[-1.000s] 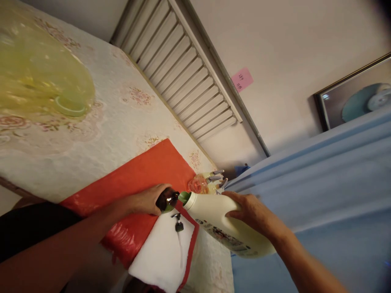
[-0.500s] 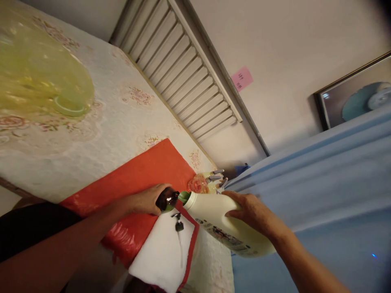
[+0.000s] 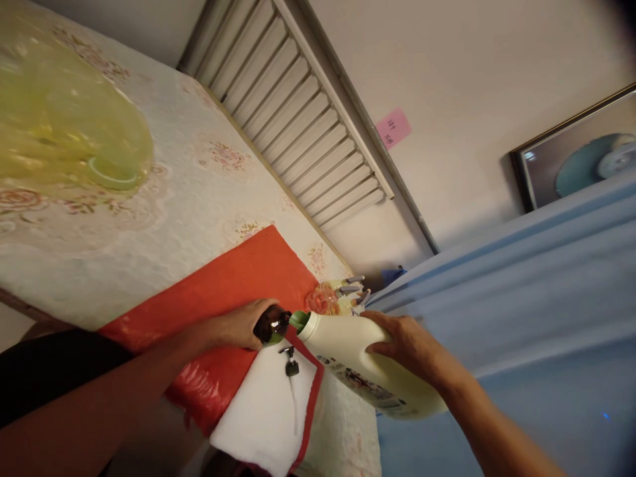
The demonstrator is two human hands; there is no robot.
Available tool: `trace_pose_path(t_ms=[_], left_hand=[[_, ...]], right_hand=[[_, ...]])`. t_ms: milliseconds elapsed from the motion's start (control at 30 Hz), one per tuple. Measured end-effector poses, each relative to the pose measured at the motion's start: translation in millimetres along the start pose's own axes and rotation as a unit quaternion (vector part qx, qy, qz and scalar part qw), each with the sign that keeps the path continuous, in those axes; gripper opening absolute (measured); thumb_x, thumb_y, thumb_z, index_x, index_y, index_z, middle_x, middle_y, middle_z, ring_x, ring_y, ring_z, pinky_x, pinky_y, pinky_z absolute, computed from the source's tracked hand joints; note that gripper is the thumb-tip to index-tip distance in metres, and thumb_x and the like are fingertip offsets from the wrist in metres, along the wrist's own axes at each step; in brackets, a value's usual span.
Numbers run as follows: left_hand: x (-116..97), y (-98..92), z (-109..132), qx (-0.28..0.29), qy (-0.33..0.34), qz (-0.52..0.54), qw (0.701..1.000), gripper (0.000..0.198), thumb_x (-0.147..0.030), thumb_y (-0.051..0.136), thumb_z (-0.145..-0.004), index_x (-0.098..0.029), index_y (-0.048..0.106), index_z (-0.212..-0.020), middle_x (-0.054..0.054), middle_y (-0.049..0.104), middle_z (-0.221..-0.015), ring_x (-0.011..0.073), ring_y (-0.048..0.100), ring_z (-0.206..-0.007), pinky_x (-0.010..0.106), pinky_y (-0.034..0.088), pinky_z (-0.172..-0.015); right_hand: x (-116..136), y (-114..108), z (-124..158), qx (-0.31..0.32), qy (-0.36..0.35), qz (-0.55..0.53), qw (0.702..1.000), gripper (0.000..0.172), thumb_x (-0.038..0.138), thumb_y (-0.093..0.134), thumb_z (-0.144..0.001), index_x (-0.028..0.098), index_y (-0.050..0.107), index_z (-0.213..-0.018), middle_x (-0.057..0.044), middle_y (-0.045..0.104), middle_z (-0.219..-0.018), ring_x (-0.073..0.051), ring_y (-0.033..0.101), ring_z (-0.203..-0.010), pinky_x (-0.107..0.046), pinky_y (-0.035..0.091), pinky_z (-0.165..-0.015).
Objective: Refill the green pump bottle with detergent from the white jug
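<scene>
My left hand (image 3: 242, 324) is wrapped round a small dark brown bottle (image 3: 271, 325) held over a red plastic sheet (image 3: 233, 285). In my right hand (image 3: 405, 344) I grip a large cream jug (image 3: 358, 368), tipped so its green spout (image 3: 298, 320) meets the brown bottle's mouth. Just below the two mouths, a dark pump cap (image 3: 289, 364) lies on a white folded cloth (image 3: 268, 411).
The flowered tablecloth (image 3: 163, 199) carries a yellow translucent cover (image 3: 59, 126) at the left. A slatted shutter (image 3: 303, 112) and a pink note (image 3: 393, 128) are on the wall. Blue cloth (image 3: 521, 298) fills the right. A floral holder with clips (image 3: 334, 298) sits by the table corner.
</scene>
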State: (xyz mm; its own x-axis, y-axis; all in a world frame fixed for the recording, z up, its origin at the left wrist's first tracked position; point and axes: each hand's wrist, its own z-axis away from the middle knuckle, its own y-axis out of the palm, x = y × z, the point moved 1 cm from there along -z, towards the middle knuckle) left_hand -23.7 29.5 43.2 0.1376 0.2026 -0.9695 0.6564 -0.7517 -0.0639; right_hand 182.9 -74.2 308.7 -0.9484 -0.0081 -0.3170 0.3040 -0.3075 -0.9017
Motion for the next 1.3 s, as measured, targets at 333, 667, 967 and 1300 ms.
trace_pose_path(t_ms=[333, 667, 967, 1300], left_hand=[[8, 0.4, -2, -0.03, 0.026, -0.05, 0.998, 0.058, -0.02, 0.069, -0.057, -0.025, 0.054, -0.112, 0.002, 0.063, -0.11, 0.0254, 0.061, -0.1, 0.033, 0.049, -0.081], [26, 3.1, -5, -0.031, -0.02, -0.038, 0.999, 0.086, -0.016, 0.07, -0.055, -0.024, 0.038, -0.134, 0.007, 0.054, -0.132, 0.0315, 0.051, -0.121, 0.037, 0.046, -0.094], [-3, 1.3, -1, -0.022, -0.021, -0.025, 0.999, 0.069, -0.017, 0.069, -0.059, -0.024, 0.047, -0.125, 0.005, 0.06, -0.123, 0.0321, 0.055, -0.115, 0.039, 0.046, -0.093], [12, 3.7, -2, -0.026, -0.039, -0.046, 0.998, 0.078, -0.014, 0.067, -0.057, -0.023, 0.042, -0.13, 0.007, 0.057, -0.127, 0.0292, 0.055, -0.116, 0.035, 0.05, -0.09]], right_hand=[[-15, 41, 12, -0.013, 0.018, -0.169, 0.985, 0.051, 0.035, 0.067, -0.077, 0.03, 0.058, -0.128, 0.0, 0.074, -0.096, -0.023, 0.067, -0.085, -0.031, 0.049, -0.078], [-29, 72, 21, -0.082, 0.046, -0.342, 0.935, 0.041, 0.043, 0.061, -0.079, 0.016, 0.066, -0.109, -0.003, 0.07, -0.083, -0.02, 0.062, -0.068, -0.029, 0.048, -0.063], [-46, 86, -17, -0.278, 0.117, -0.491, 0.817, 0.033, 0.035, 0.066, -0.067, 0.016, 0.064, -0.094, -0.003, 0.068, -0.079, -0.021, 0.059, -0.071, -0.03, 0.045, -0.065], [-12, 104, -106, -0.374, 0.119, -0.666, 0.635, 0.038, 0.022, 0.059, -0.054, 0.015, 0.061, -0.091, 0.001, 0.066, -0.072, -0.017, 0.057, -0.063, -0.027, 0.046, -0.062]])
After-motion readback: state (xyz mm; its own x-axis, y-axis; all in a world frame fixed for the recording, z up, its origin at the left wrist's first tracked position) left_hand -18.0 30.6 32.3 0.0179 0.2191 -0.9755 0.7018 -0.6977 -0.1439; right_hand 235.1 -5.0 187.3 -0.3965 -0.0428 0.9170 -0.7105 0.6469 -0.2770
